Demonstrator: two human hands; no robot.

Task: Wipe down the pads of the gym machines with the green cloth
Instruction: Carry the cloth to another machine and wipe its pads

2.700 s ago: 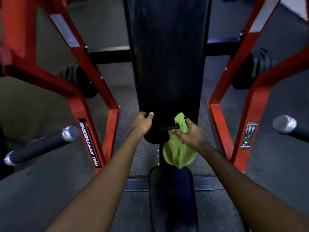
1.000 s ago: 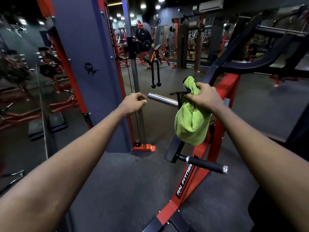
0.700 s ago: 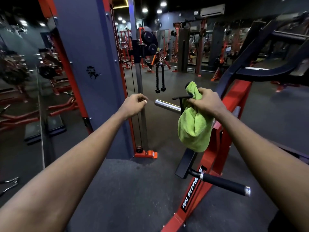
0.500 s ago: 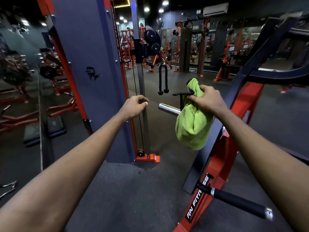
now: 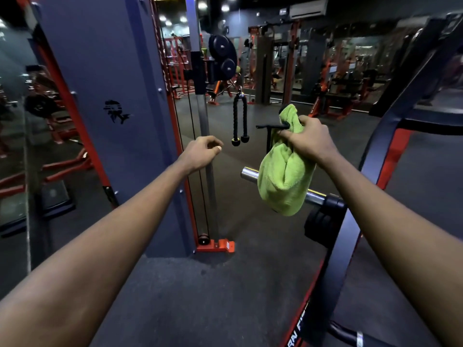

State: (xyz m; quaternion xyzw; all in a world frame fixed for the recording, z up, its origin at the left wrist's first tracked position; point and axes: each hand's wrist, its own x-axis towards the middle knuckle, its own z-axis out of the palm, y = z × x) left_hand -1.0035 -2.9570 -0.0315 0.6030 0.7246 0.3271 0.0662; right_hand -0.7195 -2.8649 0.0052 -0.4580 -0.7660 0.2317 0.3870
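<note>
Now, the green cloth [image 5: 285, 176] is up in the air at mid-frame, bunched at its top in the right hand [image 5: 307, 137], with the bulk hanging below the fist as a loose pouch.
- Cloth: terry-like, soft and light by the look of it; it should fold flat under a palm. Best held as a wad at the gathered top, then spread against a pad. No risk of slipping or breaking.
- Right hand: fingers curled tight round the cloth's neck. A thin black T-shaped piece [image 5: 271, 126] juts out of the same grip; what it is, I cannot tell.
- Left hand [image 5: 203, 152]: raised, fingers loosely curled, thumb near forefinger, holding nothing. It sits in front of the steel column [image 5: 201, 116]; whether they touch is not clear.
- Behind the hanging cloth: a chrome bar end [image 5: 248, 174], running right to a black weight plate [image 5: 323, 221] on the red-and-black frame [image 5: 333, 271].
- Further out: a rope handle [image 5: 239, 121] dangling from the cable station, and a grey panel [image 5: 105, 96] at left.
- Judgement: no pad is plainly in reach. The bar end and the frame crowd the right side, and the rope hangs ahead, so the cloth could snag on either.
</note>
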